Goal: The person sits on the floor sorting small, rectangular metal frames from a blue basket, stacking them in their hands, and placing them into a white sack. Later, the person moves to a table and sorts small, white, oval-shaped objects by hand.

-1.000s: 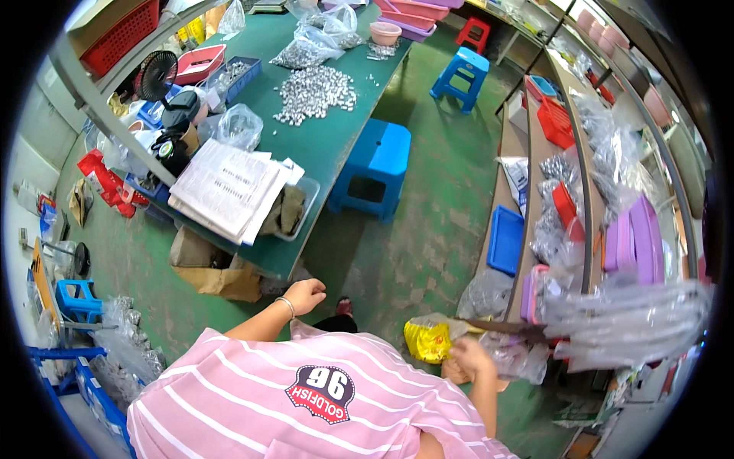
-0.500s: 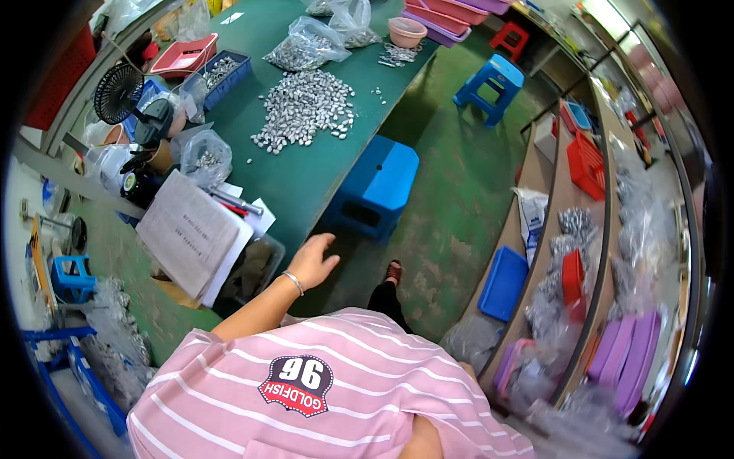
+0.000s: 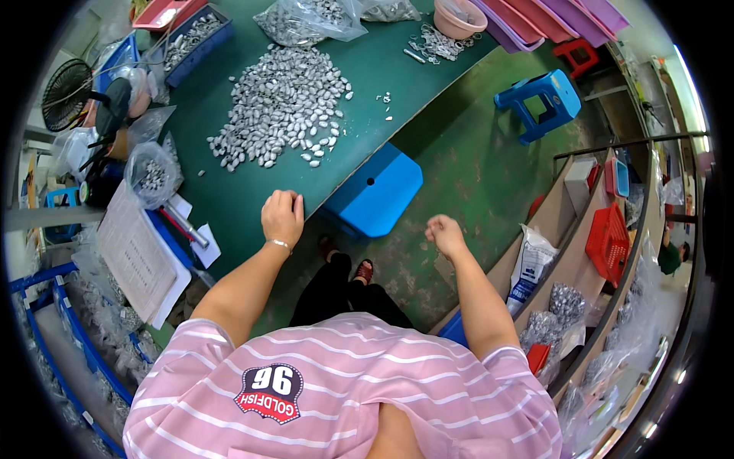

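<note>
My left hand (image 3: 282, 216) is at the near edge of the green-topped table (image 3: 237, 195), its fingers curled together and nothing visible in them. Just beyond it spreads a pile of small silver oval metal pieces (image 3: 279, 103). Out over the floor, right of a blue stool (image 3: 382, 191), my right hand (image 3: 446, 235) hangs in the air. Its fingers are bent in loosely, and no object shows there. The stool stands partly under the table edge, between my two hands.
Papers (image 3: 138, 252) and a small clear bag of pieces (image 3: 153, 174) are at left, near a black fan (image 3: 67, 94). Farther back sit a blue bin (image 3: 195, 46) and a pink bowl (image 3: 460, 21). Another blue stool (image 3: 539, 103) stands on the floor; shelves with a red basket (image 3: 609, 243) line the right.
My body has moved closer to the table and the pile. My left hand has gone from spread fingers to curled ones; my right hand has come into view.
</note>
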Tool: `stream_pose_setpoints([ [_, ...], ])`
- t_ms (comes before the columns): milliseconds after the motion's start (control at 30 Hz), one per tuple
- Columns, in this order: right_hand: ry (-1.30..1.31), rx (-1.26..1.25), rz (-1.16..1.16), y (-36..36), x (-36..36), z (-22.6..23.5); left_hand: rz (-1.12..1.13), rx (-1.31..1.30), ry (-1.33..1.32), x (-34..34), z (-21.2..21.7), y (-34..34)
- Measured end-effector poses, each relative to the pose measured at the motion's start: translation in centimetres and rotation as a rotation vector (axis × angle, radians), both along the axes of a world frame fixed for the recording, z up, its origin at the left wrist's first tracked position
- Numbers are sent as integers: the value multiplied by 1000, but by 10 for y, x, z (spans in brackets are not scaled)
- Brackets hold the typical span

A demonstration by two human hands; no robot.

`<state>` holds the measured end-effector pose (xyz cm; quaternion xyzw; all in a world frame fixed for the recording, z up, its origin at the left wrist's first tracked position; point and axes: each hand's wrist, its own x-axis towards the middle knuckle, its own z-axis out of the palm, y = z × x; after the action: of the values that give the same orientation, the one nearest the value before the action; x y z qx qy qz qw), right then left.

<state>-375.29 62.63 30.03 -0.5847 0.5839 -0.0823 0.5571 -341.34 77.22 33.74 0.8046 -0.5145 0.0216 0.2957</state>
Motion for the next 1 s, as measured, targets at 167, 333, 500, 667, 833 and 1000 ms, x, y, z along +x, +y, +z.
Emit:
stream_pose_setpoints([
  [167, 265, -1, 177, -57, 37, -61, -14, 12, 101, -4, 3, -11],
  [333, 596, -142, 417, -130, 116, -98, 6, 85, 71, -1, 9, -12],
  [500, 496, -309, 672, -203, 149, -182, 11, 154, 47, -1, 9, -20],
  [667, 409, -279, 1025, -219, 143, -229, 30, 277, 5, -2, 8, -19],
  [833, 400, -84, 1268, -201, 109, -230, 34, 319, -22, -3, 4, -26],
  [1000, 675, 182, 1274, -160, 108, -152, 49, 361, -13, -6, 2, -18],
])
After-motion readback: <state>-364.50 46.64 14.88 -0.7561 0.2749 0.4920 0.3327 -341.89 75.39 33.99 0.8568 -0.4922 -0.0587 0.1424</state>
